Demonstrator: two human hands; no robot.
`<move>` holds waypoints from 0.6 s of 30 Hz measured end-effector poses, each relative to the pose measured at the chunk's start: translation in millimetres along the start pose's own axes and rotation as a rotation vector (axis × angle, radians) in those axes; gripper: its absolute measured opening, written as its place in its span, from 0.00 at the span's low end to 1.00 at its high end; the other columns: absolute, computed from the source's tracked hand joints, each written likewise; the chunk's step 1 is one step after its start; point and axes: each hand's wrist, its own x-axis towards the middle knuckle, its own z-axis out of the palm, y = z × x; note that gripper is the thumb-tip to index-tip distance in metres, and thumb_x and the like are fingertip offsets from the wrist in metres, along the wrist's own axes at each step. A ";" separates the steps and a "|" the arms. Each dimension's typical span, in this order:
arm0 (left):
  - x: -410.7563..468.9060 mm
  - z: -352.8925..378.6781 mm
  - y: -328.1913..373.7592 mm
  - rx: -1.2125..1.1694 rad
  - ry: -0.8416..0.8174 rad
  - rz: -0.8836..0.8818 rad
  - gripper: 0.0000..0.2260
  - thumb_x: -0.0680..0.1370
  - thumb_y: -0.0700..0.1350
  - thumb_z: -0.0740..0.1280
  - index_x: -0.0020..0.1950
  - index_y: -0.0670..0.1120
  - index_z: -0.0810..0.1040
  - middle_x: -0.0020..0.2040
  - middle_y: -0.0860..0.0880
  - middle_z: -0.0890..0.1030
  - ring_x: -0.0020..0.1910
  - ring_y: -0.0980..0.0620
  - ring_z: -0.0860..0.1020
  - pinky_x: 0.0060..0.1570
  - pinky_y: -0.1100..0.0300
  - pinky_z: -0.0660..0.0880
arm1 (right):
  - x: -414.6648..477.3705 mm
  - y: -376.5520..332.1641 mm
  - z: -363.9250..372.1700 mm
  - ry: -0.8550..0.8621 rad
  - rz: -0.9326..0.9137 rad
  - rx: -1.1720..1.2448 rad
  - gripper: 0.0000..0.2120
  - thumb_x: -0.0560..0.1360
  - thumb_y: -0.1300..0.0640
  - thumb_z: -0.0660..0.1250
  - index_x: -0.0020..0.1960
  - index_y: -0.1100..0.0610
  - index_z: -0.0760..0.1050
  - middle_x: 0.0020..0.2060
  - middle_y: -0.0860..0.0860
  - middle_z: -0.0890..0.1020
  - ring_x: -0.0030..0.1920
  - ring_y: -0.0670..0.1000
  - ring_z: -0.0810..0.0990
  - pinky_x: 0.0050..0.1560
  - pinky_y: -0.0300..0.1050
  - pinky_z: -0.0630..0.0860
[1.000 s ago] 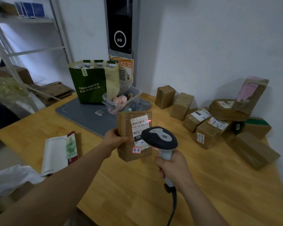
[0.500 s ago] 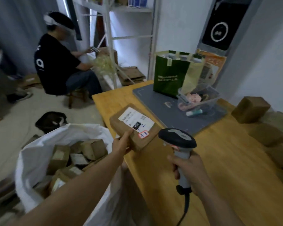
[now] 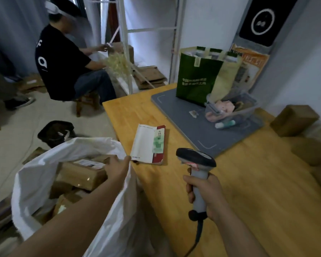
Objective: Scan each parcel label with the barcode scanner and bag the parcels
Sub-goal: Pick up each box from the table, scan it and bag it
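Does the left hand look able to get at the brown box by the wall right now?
Probably not at once. The left hand is over the white sack, against a parcel there, and the right hand holding the scanner stands between it and the brown box.

Left of the table (image 3: 248, 210): sack (image 3: 44, 164) with parcels (image 3: 78, 173) in it, left hand (image 3: 117, 168) over its mouth at the table-side rim. On the table near its left edge, booklet (image 3: 148, 143); right of that, scanner (image 3: 195, 160) in the right hand (image 3: 206, 193). Behind these, mat (image 3: 183, 115) with tote bag (image 3: 196, 78) and bin (image 3: 233, 110) on it, bin to the right; boxes (image 3: 294, 119) along the table's right edge, seated person (image 3: 63, 62) beyond the sack.
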 end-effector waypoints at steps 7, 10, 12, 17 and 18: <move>-84.2 146.2 76.7 0.376 -0.301 0.550 0.30 0.77 0.48 0.68 0.76 0.44 0.61 0.74 0.42 0.61 0.70 0.42 0.65 0.67 0.50 0.65 | -10.4 -0.5 -110.8 0.332 -0.015 0.321 0.05 0.71 0.67 0.71 0.39 0.63 0.75 0.27 0.58 0.74 0.24 0.52 0.70 0.28 0.43 0.69; -137.2 224.0 97.6 0.520 -0.546 0.789 0.29 0.77 0.48 0.69 0.74 0.44 0.64 0.72 0.42 0.64 0.69 0.44 0.67 0.64 0.52 0.66 | -22.2 -0.2 -173.7 0.516 -0.034 0.501 0.05 0.71 0.67 0.70 0.38 0.62 0.76 0.28 0.57 0.75 0.25 0.52 0.71 0.29 0.43 0.69; -177.9 275.5 107.3 0.594 -0.696 0.893 0.30 0.77 0.50 0.68 0.76 0.45 0.62 0.73 0.43 0.63 0.70 0.45 0.65 0.66 0.53 0.66 | -31.5 -1.3 -217.0 0.619 -0.068 0.575 0.06 0.72 0.67 0.70 0.37 0.61 0.75 0.27 0.56 0.76 0.25 0.52 0.71 0.29 0.43 0.69; -285.3 390.2 125.2 0.659 -0.973 1.090 0.33 0.76 0.53 0.69 0.76 0.44 0.61 0.72 0.43 0.64 0.71 0.45 0.64 0.67 0.56 0.64 | -47.8 -11.3 -325.1 0.819 -0.136 0.715 0.05 0.72 0.65 0.70 0.39 0.61 0.74 0.27 0.55 0.75 0.24 0.51 0.72 0.28 0.44 0.70; -303.5 412.2 129.8 0.656 -0.992 1.121 0.32 0.75 0.54 0.70 0.75 0.45 0.63 0.71 0.43 0.66 0.70 0.45 0.65 0.66 0.56 0.64 | -49.1 -12.7 -342.9 0.846 -0.146 0.718 0.06 0.72 0.65 0.70 0.39 0.61 0.74 0.26 0.55 0.75 0.24 0.51 0.72 0.28 0.44 0.70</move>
